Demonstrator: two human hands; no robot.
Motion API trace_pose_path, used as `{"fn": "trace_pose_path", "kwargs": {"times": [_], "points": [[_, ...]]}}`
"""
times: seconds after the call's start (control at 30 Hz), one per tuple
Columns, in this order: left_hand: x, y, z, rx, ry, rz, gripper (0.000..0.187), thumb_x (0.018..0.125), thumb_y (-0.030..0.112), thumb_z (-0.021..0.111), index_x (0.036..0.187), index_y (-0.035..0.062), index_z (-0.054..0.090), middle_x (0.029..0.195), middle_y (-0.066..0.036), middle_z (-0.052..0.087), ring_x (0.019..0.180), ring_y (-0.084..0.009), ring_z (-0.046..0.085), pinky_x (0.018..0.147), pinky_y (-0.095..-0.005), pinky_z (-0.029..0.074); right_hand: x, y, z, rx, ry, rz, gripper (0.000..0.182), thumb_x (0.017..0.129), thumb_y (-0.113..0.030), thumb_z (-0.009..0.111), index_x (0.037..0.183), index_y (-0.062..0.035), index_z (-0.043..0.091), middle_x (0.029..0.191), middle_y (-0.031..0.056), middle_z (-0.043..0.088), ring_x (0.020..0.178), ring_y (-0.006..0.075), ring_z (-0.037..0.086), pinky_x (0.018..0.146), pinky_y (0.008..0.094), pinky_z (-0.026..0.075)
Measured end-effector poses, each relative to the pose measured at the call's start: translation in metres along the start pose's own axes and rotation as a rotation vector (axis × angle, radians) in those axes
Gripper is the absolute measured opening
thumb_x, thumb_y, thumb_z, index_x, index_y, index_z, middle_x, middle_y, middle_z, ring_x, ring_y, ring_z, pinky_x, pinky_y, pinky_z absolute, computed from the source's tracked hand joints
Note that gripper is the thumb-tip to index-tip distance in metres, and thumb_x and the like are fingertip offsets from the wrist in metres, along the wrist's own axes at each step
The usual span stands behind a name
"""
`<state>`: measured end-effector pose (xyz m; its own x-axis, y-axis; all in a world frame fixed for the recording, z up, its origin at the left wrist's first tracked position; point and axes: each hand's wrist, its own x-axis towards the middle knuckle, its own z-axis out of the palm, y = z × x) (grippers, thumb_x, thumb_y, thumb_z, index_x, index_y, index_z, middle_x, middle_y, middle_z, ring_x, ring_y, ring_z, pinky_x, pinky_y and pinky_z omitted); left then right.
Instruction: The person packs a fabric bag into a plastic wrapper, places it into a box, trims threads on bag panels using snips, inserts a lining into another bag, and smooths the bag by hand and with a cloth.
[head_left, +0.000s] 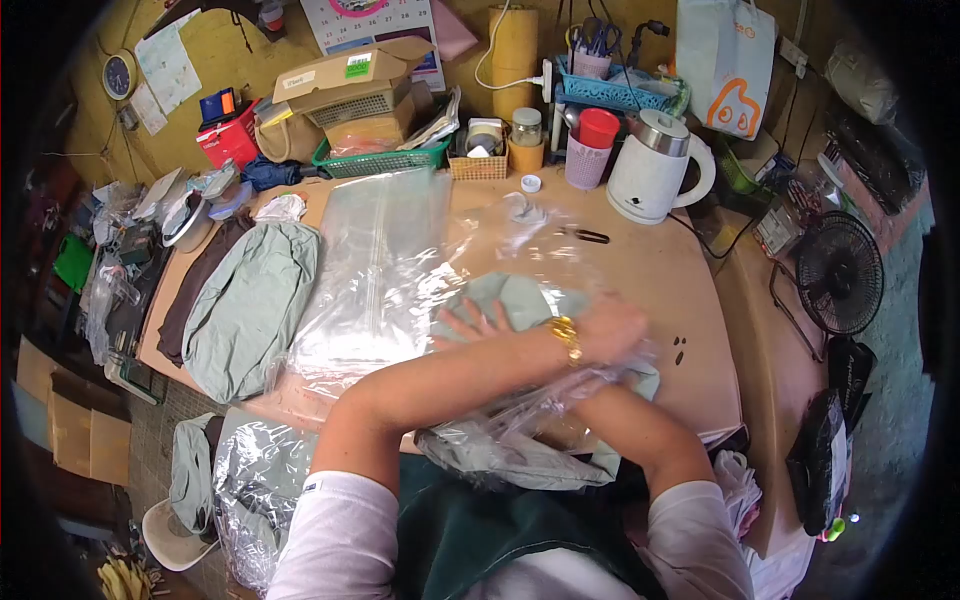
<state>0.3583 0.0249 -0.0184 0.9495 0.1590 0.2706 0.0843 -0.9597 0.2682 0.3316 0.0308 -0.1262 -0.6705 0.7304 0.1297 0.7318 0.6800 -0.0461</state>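
Note:
My forearms cross over the table. My left hand (615,330), with a gold bracelet on its wrist, is closed on the edge of a clear plastic bag (520,235); its fingertips are blurred. My right arm passes beneath the left one, under the clear film. My right hand (475,325) is open, fingers spread over a folded pale grey-green cloth item (525,295) at the bag. Part of that fabric hangs toward me at the table's front edge. Left of it lies a stack of flat clear plastic bags (375,270).
A pale green fabric piece (255,305) lies at the left beside dark brown cloth (205,285). At the back stand a white kettle (645,170), a green basket (385,163) and cups. Black snips (585,236) lie behind my hands; a fan (840,270) stands right.

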Motion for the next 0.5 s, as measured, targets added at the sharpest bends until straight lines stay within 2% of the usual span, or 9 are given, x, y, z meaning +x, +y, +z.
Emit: {"fn": "trace_pose_path", "kwargs": {"times": [0.03,0.07,0.1,0.17,0.23,0.3,0.37,0.43,0.5], "points": [[0.007,0.022,-0.009,0.02,0.01,0.054,0.021,0.083,0.026,0.062,0.073,0.0099,0.071,0.066,-0.016,0.065,0.065,-0.0339,0.066,0.077,-0.0478,0.05,-0.005,0.007,0.001,-0.097,-0.034,0.071,0.08,0.085,-0.067,0.05,0.151,-0.0265,0.029,0.16,0.0142,0.017,0.146,0.0467,0.008,0.106,0.0757,0.004],[0.015,0.043,-0.011,-0.007,0.034,0.108,0.022,0.082,0.026,0.063,0.072,0.0093,0.07,0.064,-0.015,0.064,0.062,-0.0321,0.065,0.081,-0.0483,0.049,-0.012,0.006,-0.038,-0.012,-0.225,0.171,0.076,0.087,-0.064,0.05,0.151,-0.0271,0.031,0.16,0.0145,0.017,0.145,0.0475,0.008,0.106,0.0764,0.005],[0.022,0.063,-0.015,-0.033,0.057,0.165,0.023,0.082,0.027,0.063,0.07,0.0087,0.07,0.063,-0.015,0.064,0.06,-0.0304,0.065,0.085,-0.0489,0.049,-0.022,0.013,-0.052,0.009,-0.247,0.209,0.075,0.087,-0.063,0.05,0.151,-0.0272,0.032,0.16,0.0145,0.017,0.145,0.0474,0.008,0.106,0.0764,0.005],[0.026,0.105,-0.031,-0.048,0.106,0.324,0.027,0.083,0.029,0.062,0.066,0.0086,0.069,0.063,-0.011,0.065,0.062,-0.0265,0.066,0.102,-0.0508,0.039,-0.052,0.027,-0.057,0.018,-0.212,0.246,0.075,0.087,-0.063,0.051,0.15,-0.0274,0.032,0.16,0.0145,0.016,0.145,0.0471,0.008,0.106,0.0763,0.005],[0.019,0.137,-0.049,-0.122,0.152,0.399,0.027,0.084,0.032,0.061,0.078,0.0079,0.072,0.08,-0.013,0.069,0.085,-0.0274,0.068,0.112,-0.0514,0.027,-0.086,0.042,-0.062,0.03,-0.175,0.273,0.075,0.086,-0.063,0.052,0.15,-0.0275,0.033,0.16,0.0144,0.015,0.146,0.0468,0.007,0.106,0.0762,0.004],[-0.004,0.153,-0.062,-0.181,0.442,0.401,0.037,0.085,0.038,0.063,0.102,0.0056,0.07,0.115,-0.017,0.063,0.111,-0.0297,0.059,0.114,-0.0511,0.023,-0.122,0.057,-0.064,0.047,-0.139,0.302,0.075,0.086,-0.062,0.052,0.15,-0.0277,0.034,0.16,0.0143,0.015,0.146,0.0465,0.007,0.106,0.0762,0.004],[-0.038,0.149,-0.093,-0.221,0.441,0.325,0.057,0.082,0.045,0.066,0.121,0.0043,0.06,0.139,-0.018,0.047,0.123,-0.0329,0.05,0.113,-0.0512,0.024,-0.16,0.065,-0.063,0.072,-0.111,0.327,0.074,0.086,-0.062,0.053,0.149,-0.0279,0.035,0.16,0.0143,0.014,0.146,0.0462,0.007,0.106,0.0761,0.004],[-0.085,0.125,-0.103,-0.316,0.313,0.142,0.067,0.079,0.05,0.07,0.124,0.0032,0.053,0.132,-0.017,0.048,0.117,-0.0351,0.052,0.104,-0.0509,0.034,-0.186,0.06,-0.057,0.09,-0.098,0.33,0.074,0.085,-0.062,0.054,0.149,-0.0281,0.036,0.161,0.0142,0.014,0.146,0.0459,0.007,0.106,0.076,0.004],[-0.134,0.096,-0.075,-0.292,0.187,-0.176,0.07,0.077,0.051,0.073,0.122,0.0023,0.05,0.116,-0.016,0.051,0.106,-0.0372,0.056,0.09,-0.048,0.045,-0.191,0.042,-0.048,0.101,-0.088,0.317,0.074,0.085,-0.062,0.054,0.149,-0.0283,0.037,0.161,0.0142,0.013,0.146,0.0455,0.007,0.106,0.0759,0.004]]}}
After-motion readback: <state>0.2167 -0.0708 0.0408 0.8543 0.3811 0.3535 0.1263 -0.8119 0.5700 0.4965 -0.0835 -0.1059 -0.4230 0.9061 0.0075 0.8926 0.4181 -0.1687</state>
